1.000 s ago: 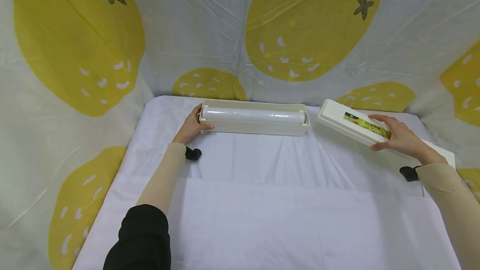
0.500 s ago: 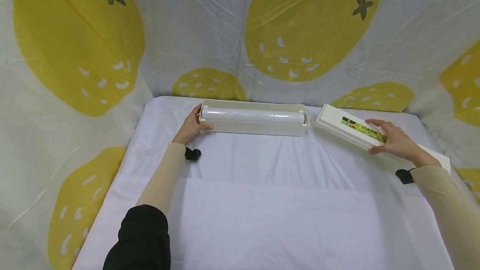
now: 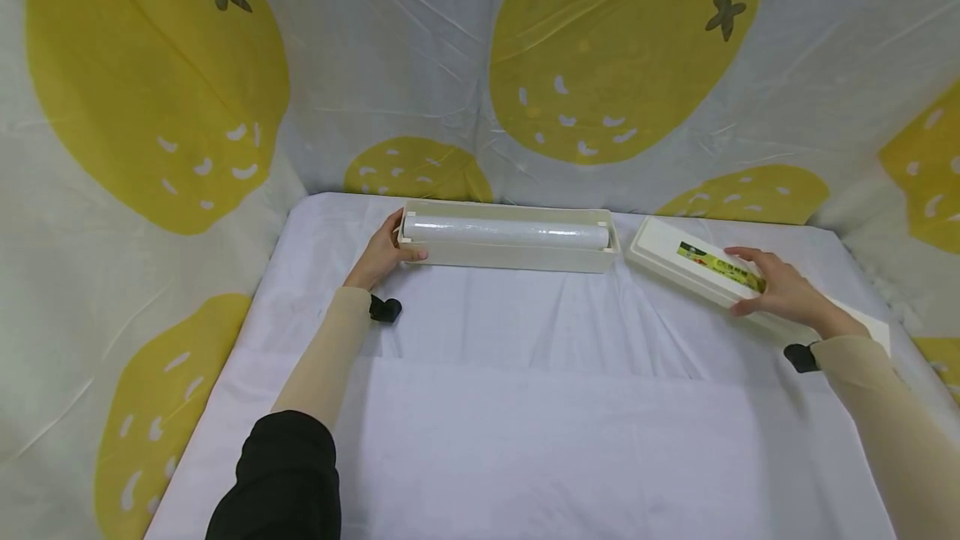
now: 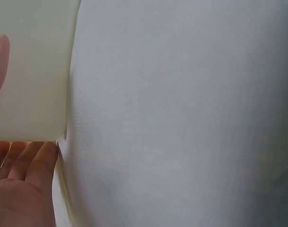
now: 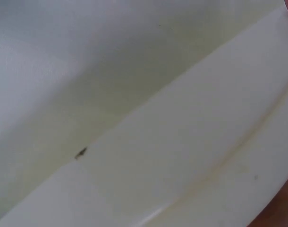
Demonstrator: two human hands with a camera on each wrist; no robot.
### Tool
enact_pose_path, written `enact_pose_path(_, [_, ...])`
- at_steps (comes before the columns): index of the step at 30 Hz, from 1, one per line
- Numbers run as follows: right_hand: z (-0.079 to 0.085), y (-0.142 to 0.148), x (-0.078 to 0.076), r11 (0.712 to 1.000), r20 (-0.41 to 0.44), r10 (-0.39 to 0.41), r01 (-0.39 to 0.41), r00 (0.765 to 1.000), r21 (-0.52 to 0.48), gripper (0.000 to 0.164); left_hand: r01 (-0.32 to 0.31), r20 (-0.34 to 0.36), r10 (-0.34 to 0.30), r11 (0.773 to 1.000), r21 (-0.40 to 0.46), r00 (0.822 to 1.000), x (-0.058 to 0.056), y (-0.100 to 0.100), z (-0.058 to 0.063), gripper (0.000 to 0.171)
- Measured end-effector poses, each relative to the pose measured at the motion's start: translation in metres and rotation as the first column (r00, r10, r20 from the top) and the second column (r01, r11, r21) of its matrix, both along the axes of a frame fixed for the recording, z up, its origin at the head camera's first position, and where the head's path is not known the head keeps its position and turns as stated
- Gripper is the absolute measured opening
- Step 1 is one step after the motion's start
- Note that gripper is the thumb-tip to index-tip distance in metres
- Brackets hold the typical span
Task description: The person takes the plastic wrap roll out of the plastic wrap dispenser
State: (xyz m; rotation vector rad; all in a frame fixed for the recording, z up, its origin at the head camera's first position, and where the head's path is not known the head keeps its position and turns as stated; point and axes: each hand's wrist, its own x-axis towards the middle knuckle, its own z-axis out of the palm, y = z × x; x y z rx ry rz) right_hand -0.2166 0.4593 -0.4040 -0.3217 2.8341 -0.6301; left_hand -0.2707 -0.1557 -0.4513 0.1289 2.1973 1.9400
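A long cream box [image 3: 510, 257] lies across the far part of the table with a roll of cling film [image 3: 506, 231] inside it. My left hand [image 3: 380, 254] grips the box's left end, thumb on the front wall and fingers at the end wall, as the left wrist view shows close up. Over to the right, my right hand [image 3: 787, 290] holds a long white lid [image 3: 678, 261] across its width, thumb on the near side and fingers on the far side. The lid slants, its left end near the box's right end, and has a green and yellow label [image 3: 720, 265].
A white cloth [image 3: 570, 440] with folds and a crosswise crease covers the table. Behind and at both sides hangs a pale curtain [image 3: 420, 48] printed with large yellow lemons, close behind the box and the lid.
My right hand has moved the lid a little to the left and nearer to me. My left hand and the box have stayed in place.
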Motion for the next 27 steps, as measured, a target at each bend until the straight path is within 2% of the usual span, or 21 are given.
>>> enact_pose_path(10, [-0.007,-0.001,0.001,0.999,0.095,-0.037,0.036,0.995,0.013,0.105,-0.005,-0.009,0.005,1.0,-0.014,1.0,-0.002,0.0,-0.002,0.096])
enact_pose_path(13, [-0.008,-0.002,0.001,0.999,0.108,-0.041,0.039,0.993,0.022,0.106,-0.007,0.009,0.007,1.0,-0.009,1.0,0.0,0.0,0.001,0.096])
enact_pose_path(27, [-0.011,-0.003,0.0,0.999,0.1,-0.012,0.007,0.995,0.053,0.105,-0.011,0.003,0.011,1.0,0.005,1.0,-0.003,0.0,-0.002,0.096])
